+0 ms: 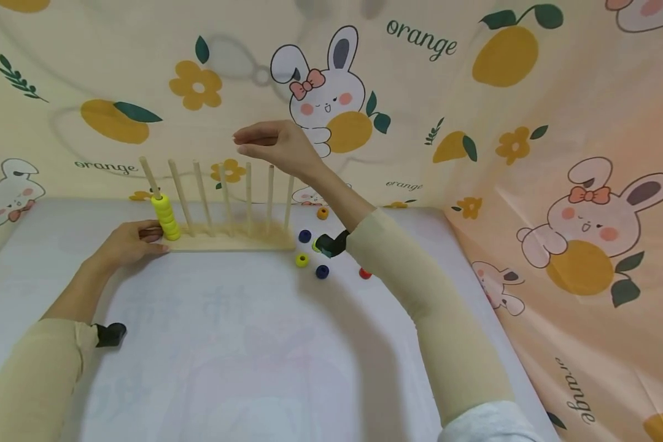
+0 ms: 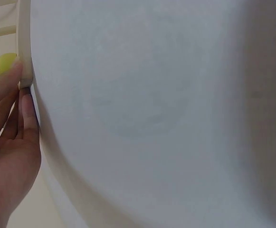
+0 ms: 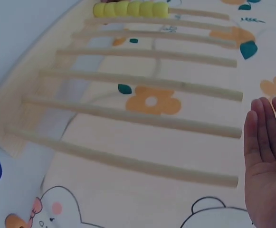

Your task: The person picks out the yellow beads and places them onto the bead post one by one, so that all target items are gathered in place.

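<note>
A wooden peg stand (image 1: 237, 242) with a row of upright pegs stands on the table. Several yellow beads (image 1: 166, 218) are stacked on its leftmost peg. My left hand (image 1: 124, 245) grips the left end of the base; in the left wrist view its fingers lie on either side of the base corner. Above the middle pegs, my right hand (image 1: 280, 147) is raised with fingers extended and thumb close to them. The right wrist view shows no bead in that hand (image 3: 270, 166), beside the peg tips. The other pegs carry no beads.
Right of the stand lie loose beads: an orange bead (image 1: 323, 213), two blue beads (image 1: 323, 271), a yellow bead (image 1: 302, 260) and a red bead (image 1: 365, 273). Another yellowish bead is partly hidden by the right wrist's black camera (image 1: 332, 244). A patterned cloth (image 1: 420, 110) hangs behind.
</note>
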`<state>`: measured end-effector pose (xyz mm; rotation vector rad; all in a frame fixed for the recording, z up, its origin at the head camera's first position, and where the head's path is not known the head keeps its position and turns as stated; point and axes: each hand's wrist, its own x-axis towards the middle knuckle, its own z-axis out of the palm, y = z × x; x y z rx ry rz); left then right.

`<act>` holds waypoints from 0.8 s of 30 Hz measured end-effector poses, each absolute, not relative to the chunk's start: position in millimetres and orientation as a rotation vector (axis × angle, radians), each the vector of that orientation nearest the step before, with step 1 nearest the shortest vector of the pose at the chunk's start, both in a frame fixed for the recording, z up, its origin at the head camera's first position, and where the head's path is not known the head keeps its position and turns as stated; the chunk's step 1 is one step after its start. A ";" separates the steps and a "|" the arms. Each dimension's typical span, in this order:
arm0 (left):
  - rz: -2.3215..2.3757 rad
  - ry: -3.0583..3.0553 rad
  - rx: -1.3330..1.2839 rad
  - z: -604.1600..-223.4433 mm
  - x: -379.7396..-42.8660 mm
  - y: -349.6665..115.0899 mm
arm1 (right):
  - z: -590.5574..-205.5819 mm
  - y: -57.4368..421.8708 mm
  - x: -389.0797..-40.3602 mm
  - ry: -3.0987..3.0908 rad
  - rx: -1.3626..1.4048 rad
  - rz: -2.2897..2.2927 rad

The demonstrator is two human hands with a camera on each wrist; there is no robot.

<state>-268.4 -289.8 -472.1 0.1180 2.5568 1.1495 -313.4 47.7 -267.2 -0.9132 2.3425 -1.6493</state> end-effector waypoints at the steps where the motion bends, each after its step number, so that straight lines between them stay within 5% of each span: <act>1: 1.149 2.558 0.118 -472.4 -268.7 -290.0 | -268.2 50.5 -313.5 2.341 -0.924 -1.655; 24: 1.167 2.534 0.108 -471.9 -266.9 -289.6 | -297.9 114.1 -309.7 2.412 -0.986 -1.652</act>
